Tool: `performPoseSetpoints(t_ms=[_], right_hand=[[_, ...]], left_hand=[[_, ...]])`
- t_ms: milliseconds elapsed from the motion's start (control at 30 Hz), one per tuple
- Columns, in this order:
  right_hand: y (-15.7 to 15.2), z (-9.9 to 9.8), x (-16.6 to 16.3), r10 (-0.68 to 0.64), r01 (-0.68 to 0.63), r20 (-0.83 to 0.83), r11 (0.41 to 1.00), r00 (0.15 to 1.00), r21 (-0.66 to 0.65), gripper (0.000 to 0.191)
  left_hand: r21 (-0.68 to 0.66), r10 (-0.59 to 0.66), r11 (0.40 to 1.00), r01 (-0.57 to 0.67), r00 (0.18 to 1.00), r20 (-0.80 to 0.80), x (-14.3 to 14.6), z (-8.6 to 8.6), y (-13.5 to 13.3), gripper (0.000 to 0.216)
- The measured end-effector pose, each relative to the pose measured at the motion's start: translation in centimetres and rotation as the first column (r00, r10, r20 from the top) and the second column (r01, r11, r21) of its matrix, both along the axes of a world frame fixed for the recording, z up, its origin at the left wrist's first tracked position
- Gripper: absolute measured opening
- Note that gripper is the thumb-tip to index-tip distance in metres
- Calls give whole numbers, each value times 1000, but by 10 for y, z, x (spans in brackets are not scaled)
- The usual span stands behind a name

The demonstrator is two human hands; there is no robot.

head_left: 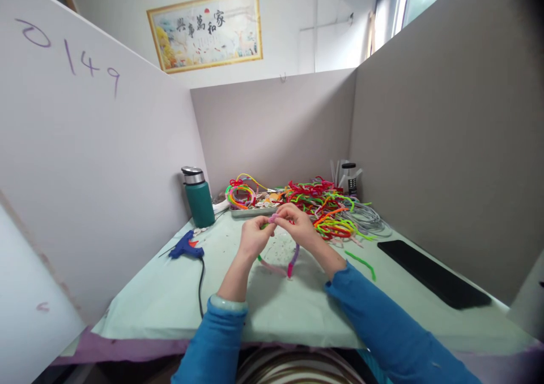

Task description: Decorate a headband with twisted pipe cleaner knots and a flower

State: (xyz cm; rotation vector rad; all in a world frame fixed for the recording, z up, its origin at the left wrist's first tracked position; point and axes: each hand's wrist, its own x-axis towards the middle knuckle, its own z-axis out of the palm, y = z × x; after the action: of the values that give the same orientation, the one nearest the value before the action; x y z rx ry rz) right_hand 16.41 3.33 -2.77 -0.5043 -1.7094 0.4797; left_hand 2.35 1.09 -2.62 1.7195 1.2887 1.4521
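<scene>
Over the middle of the table, my left hand point(255, 238) and my right hand point(301, 226) meet fingertip to fingertip. Both pinch a fuzzy pipe-cleaner loop point(294, 255) at its top, where a light pink-purple bit shows between the fingers. Below the hands the loop hangs down in green, pale pink, magenta and purple stretches. My fingers hide part of the top, so how the ends join there is unclear. Beyond my right hand lies a tangled heap of pipe cleaners point(335, 214) in red, green, orange and yellow. A single green pipe cleaner point(361, 264) lies right of my right wrist.
On the left are a blue glue gun point(187, 246) with a black cord and a green bottle point(199, 204). At the back stands a metal tray point(250, 212) of small pieces, with colourful rings point(238, 196) on it. A flat black object point(433, 273) lies right. Partition walls enclose the table.
</scene>
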Motion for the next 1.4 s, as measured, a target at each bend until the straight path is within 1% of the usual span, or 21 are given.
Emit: performPoseSetpoints(t_ms=[100, 167, 233, 300, 367, 433, 500, 633, 800, 1100, 1200, 1333, 1400], right_hand=[[2, -3, -2, -23, 23, -1, 999, 1000, -29, 17], [3, -6, -4, -41, 41, 3, 996, 999, -81, 16], [5, -9, -5, -21, 20, -5, 988, 1000, -156, 17], [7, -11, -3, 12, -20, -36, 975, 999, -223, 24], [10, -13, 0, 14, -30, -61, 962, 998, -271, 29], [13, -16, 4, -12, -8, -62, 949, 998, -316, 28], [15, -19, 7, -48, 30, -45, 937, 998, -349, 26], [13, -25, 8, -119, 125, 38, 928, 992, -352, 22], [13, -31, 5, -105, 130, 92, 932, 990, -338, 22], [13, -34, 2, -195, 193, 20, 938, 981, -287, 24], [11, -34, 0, -201, 191, -6, 938, 979, -290, 22], [11, -34, -3, -178, 159, -33, 938, 984, -308, 22], [12, -35, -2, -172, 154, -30, 937, 985, -314, 22]], left_hand=[[-28, -20, 999, 20, 1000, 23, 0, 1, 0, 25], [-46, -46, 998, 48, 998, 49, -1, 3, -1, 27], [-55, -71, 996, 75, 994, 84, -3, 7, -1, 33], [-70, -94, 992, 104, 986, 136, -5, 12, 1, 39], [-101, -121, 985, 143, 974, 193, -6, 15, 4, 41], [-129, -150, 974, 185, 959, 241, -5, 16, 8, 41], [-143, -173, 966, 217, 948, 267, -4, 12, 13, 42], [-153, -157, 967, 202, 952, 262, -3, 1, 18, 45], [-155, -105, 977, 144, 965, 240, -5, -4, 19, 46], [-124, -140, 976, 177, 954, 264, -4, -9, 23, 41], [-122, -144, 976, 183, 951, 275, -4, -8, 23, 40], [-125, -139, 976, 179, 950, 280, -4, -7, 21, 38], [-140, -164, 967, 211, 943, 290, -5, -8, 21, 38]])
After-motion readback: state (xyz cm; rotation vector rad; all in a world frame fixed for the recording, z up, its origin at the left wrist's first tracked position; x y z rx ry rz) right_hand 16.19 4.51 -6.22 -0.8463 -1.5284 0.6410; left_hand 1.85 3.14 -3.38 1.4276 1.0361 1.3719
